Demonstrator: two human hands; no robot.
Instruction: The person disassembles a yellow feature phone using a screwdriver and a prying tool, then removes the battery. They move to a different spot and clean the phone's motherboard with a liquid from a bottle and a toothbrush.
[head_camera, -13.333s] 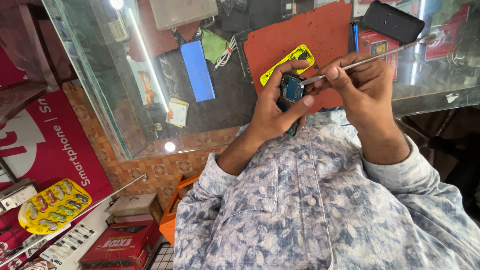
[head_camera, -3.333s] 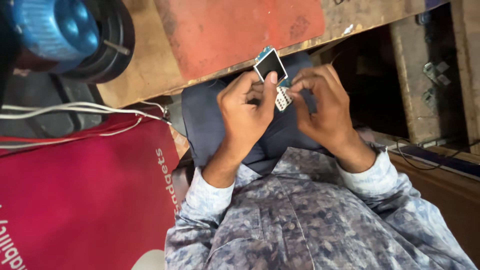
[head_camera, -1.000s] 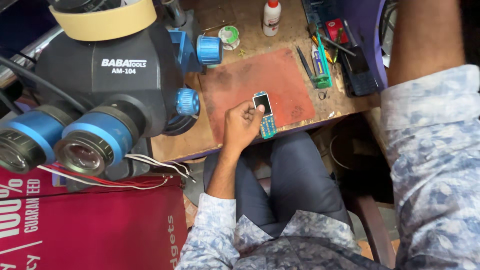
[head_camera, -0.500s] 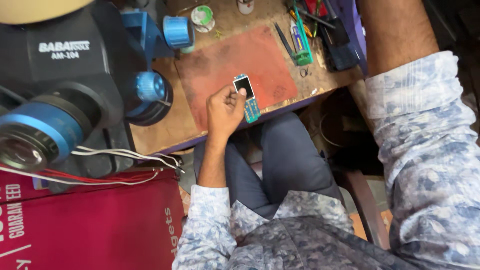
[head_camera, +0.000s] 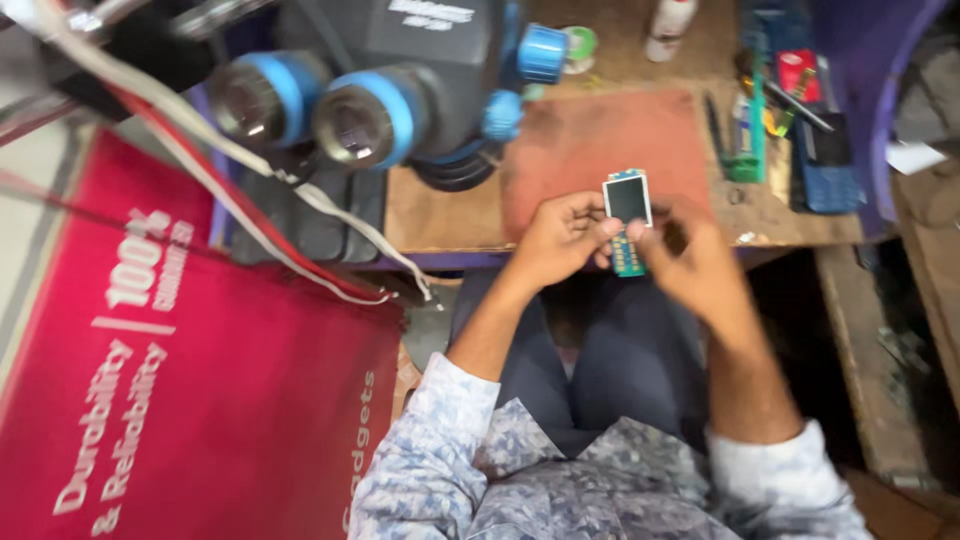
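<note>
We held a small phone board (head_camera: 627, 222) between both hands: left hand (head_camera: 566, 238) pinching it, right hand (head_camera: 697, 268) closed beside.

1. Stereo microscope (head_camera: 400, 70): top cut off by the frame's upper edge.
2. Right hand (head_camera: 695, 265): motion-blurred; grip unreadable.
3. Small phone (head_camera: 627, 215): lower part hidden behind fingers (head_camera: 585, 235).
4. Tools at the worktop (head_camera: 440, 210) rear: too blurred to identify.
5. White bottle (head_camera: 668, 18): cropped at top.

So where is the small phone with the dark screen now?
In the head view, the small phone is right of centre, held between the left hand and right hand, at the near edge of the wooden workbench.
</note>
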